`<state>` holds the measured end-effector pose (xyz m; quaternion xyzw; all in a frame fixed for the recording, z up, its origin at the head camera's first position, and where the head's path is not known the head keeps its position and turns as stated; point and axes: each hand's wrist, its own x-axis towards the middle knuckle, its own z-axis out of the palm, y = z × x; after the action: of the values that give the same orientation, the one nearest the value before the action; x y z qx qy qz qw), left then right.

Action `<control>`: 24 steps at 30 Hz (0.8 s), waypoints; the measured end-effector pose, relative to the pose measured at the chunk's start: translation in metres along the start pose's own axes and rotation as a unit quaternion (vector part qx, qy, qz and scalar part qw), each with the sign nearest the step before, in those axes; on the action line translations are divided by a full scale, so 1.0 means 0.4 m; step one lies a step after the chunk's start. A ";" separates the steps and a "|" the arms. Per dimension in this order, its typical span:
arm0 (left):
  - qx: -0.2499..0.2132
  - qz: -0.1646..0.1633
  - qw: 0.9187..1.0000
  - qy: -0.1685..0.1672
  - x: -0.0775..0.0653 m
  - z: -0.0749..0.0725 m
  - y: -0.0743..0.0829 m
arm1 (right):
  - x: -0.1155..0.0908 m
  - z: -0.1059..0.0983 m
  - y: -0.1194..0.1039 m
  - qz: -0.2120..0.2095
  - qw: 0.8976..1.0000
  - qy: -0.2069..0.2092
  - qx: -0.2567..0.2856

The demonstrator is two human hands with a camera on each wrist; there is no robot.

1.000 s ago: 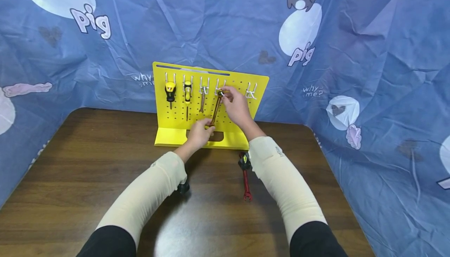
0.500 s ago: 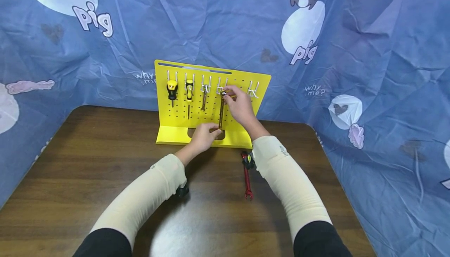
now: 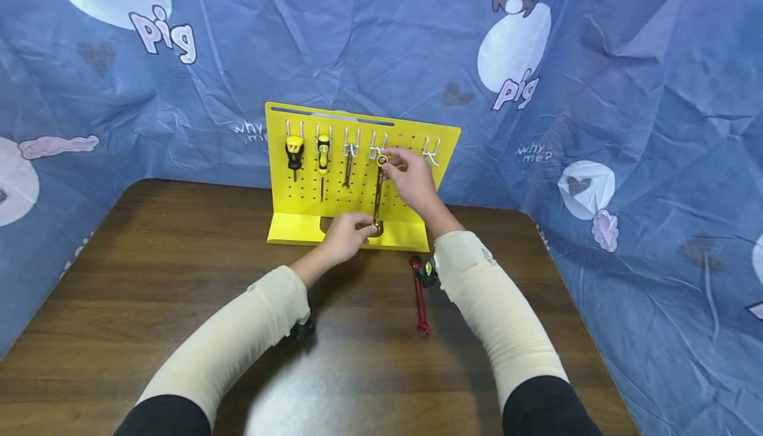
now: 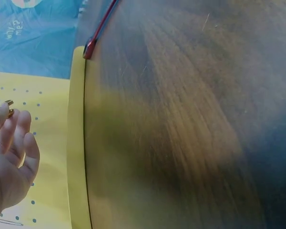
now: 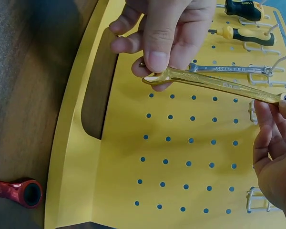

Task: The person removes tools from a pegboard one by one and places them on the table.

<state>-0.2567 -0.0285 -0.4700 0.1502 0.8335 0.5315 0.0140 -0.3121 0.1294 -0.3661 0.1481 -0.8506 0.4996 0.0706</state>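
Note:
Between both hands is a gold combination wrench [image 5: 219, 85], held upright before a yellow pegboard [image 3: 286, 227]. My right hand [image 3: 414, 181] pinches its ring end at the top, just in front of the fourth pair of hooks [image 3: 378, 141]. Lower down, my left hand [image 3: 344, 236] pinches the open end between thumb and fingers. In the right wrist view the left thumb [image 5: 158, 59] presses on that open end, and the right fingers [image 5: 271, 121] sit at the ring. Only a small bit of the wrench shows in the left wrist view, at the fingertips of the left hand [image 4: 12, 157].
Two yellow-and-black screwdrivers [image 3: 295, 151] [image 3: 323, 154] and a small silver wrench [image 3: 348, 167] hang on the board's left hooks. Another hook pair [image 3: 430, 148] is at the right. A red wrench [image 3: 420, 300] lies on the wooden table [image 3: 179, 277] near the right forearm.
The gold wrench has swung from a slant to nearly upright. My left hand has moved a little right and down with its lower end; the right hand has shifted slightly right.

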 end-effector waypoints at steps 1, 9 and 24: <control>0.000 0.002 1.000 0.001 -0.002 -0.001 0.001 | 0.000 0.000 0.000 0.000 1.000 0.000 0.003; -0.009 0.006 1.000 0.014 -0.022 0.003 0.014 | -0.006 -0.007 -0.005 -0.007 1.000 0.002 0.025; -0.001 0.008 1.000 0.029 -0.043 0.017 0.031 | -0.031 -0.018 0.000 -0.046 0.998 0.009 0.040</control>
<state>-0.2359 -0.0223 -0.4643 0.1411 0.8316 0.5369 -0.0143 -0.3004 0.1379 -0.3660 0.1852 -0.8217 0.5305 0.0955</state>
